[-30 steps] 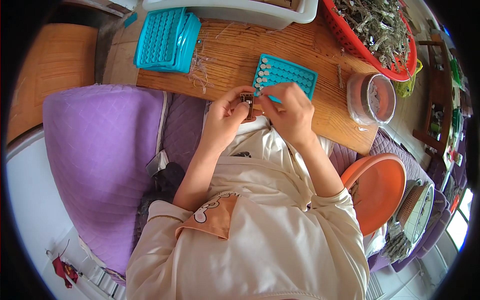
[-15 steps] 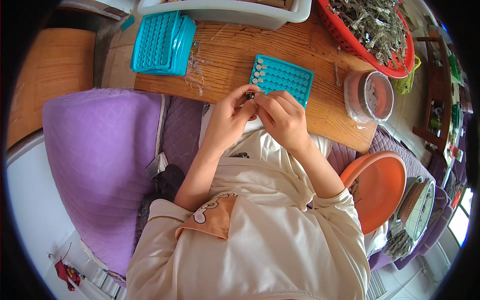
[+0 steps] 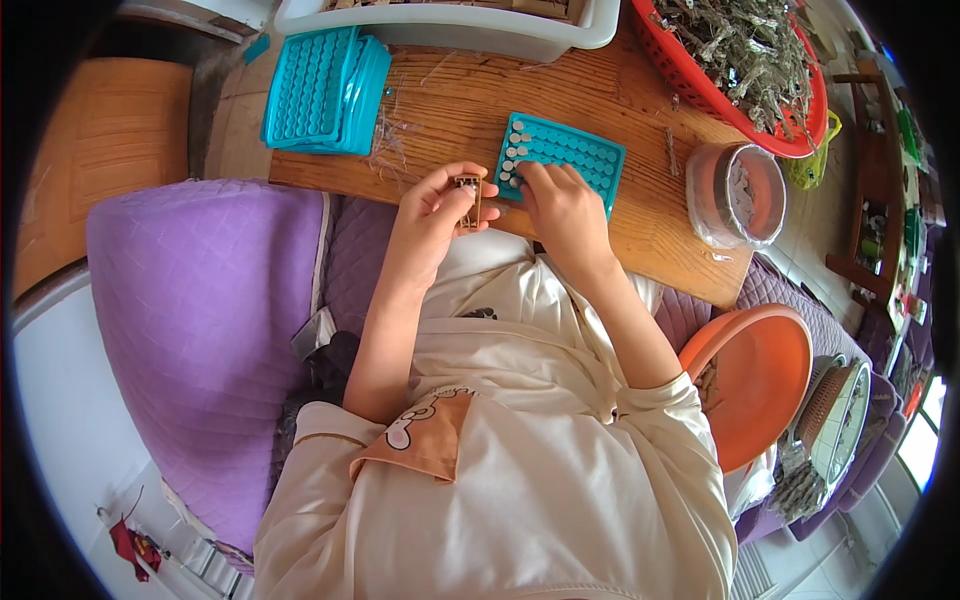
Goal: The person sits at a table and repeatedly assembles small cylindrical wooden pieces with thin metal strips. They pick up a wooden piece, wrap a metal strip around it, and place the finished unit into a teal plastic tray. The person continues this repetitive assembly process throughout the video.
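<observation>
My left hand (image 3: 425, 225) holds a small brown rectangular case (image 3: 475, 211) with a row of dark slots at one end. Its thumb lies across the face of the case, covering part of it. At the near left of a turquoise tray (image 3: 588, 152) with round pockets, my right hand (image 3: 570, 210) has its fingers pinched together, pointing down. Whatever is between those fingertips is hidden. Several small white round discs (image 3: 515, 138) fill the tray's left side, close to the right fingertips.
A stack of turquoise trays (image 3: 315, 90) stands on the wooden table (image 3: 450, 110) at left, beside clear plastic scraps. A white bin (image 3: 450, 32) is at the back. To the right are a red basket (image 3: 690, 95) of tangled pieces, a plastic-lined tub (image 3: 710, 190) and an orange basin (image 3: 765, 370).
My hands, together over the case before, have parted. The left has moved slightly left with the case, now turned upright; the right has moved onto the tray beside the discs.
</observation>
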`<act>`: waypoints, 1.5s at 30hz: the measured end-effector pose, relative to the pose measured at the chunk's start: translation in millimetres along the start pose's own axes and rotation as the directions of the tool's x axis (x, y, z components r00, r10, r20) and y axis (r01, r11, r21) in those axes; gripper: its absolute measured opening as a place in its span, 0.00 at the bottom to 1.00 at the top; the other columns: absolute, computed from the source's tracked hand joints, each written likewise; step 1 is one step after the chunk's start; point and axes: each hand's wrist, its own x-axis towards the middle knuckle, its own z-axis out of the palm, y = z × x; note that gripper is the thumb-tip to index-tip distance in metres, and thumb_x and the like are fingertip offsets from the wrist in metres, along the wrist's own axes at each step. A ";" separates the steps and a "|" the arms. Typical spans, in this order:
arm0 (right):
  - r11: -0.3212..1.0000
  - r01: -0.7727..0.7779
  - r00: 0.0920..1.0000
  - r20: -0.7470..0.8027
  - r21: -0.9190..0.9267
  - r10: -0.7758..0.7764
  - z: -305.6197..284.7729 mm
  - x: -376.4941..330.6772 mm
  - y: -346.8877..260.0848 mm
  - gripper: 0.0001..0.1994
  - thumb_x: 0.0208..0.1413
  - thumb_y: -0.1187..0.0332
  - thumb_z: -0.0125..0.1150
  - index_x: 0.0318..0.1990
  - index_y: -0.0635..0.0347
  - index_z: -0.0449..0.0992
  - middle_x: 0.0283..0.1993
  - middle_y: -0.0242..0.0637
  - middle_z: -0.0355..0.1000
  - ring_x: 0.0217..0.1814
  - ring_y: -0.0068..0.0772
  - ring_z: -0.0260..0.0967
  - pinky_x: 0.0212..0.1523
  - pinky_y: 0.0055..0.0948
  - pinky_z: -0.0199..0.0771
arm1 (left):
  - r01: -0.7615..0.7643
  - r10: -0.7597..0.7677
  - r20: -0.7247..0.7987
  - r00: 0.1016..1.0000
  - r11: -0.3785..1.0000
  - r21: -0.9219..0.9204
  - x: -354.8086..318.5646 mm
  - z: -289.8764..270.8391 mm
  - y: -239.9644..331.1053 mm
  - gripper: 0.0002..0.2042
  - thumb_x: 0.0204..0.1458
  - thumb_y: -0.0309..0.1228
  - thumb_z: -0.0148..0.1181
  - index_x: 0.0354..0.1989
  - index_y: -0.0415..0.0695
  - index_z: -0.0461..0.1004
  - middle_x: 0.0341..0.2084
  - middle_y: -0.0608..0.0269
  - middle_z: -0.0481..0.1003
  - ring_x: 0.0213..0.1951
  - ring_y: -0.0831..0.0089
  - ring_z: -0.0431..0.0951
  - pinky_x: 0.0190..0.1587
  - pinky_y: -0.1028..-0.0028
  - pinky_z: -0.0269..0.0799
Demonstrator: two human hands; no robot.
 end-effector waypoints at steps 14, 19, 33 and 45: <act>0.871 0.165 0.933 -0.358 0.462 0.013 -19.8 -2.2 -28.2 0.09 0.39 0.81 0.59 0.30 0.61 0.70 0.27 0.36 0.69 0.26 0.34 0.67 0.25 0.28 0.69 | -0.046 0.042 0.137 0.990 0.998 0.032 -9.6 17.7 -2.9 0.13 0.53 0.23 0.47 0.47 0.34 0.63 0.33 0.59 0.73 0.33 0.77 0.75 0.34 0.81 0.73; 0.841 0.053 0.965 -0.243 0.538 0.094 -19.5 -12.3 -25.7 0.07 0.39 0.80 0.59 0.28 0.61 0.71 0.28 0.35 0.70 0.26 0.33 0.67 0.25 0.27 0.68 | 0.005 -0.020 0.119 0.993 0.991 0.130 -12.4 21.6 -5.5 0.13 0.53 0.23 0.48 0.47 0.33 0.64 0.31 0.62 0.73 0.31 0.81 0.73 0.33 0.83 0.71; 0.843 -0.170 0.925 0.377 0.511 -0.042 -74.3 28.7 -7.3 0.21 0.38 0.74 0.62 0.45 0.58 0.68 0.44 0.40 0.65 0.43 0.37 0.66 0.43 0.31 0.66 | -0.070 -0.006 0.253 0.967 0.955 0.289 -13.8 26.8 -1.6 0.12 0.52 0.25 0.50 0.44 0.33 0.66 0.28 0.60 0.73 0.29 0.77 0.75 0.33 0.79 0.70; 0.833 0.047 0.861 0.400 0.552 -0.314 -82.4 157.7 -1.6 0.17 0.46 0.62 0.59 0.42 0.61 0.70 0.36 0.43 0.71 0.38 0.36 0.69 0.39 0.28 0.68 | 0.069 -0.075 0.234 0.969 0.997 0.034 -12.6 -6.3 9.9 0.14 0.54 0.31 0.47 0.47 0.38 0.65 0.32 0.59 0.73 0.28 0.76 0.75 0.30 0.79 0.71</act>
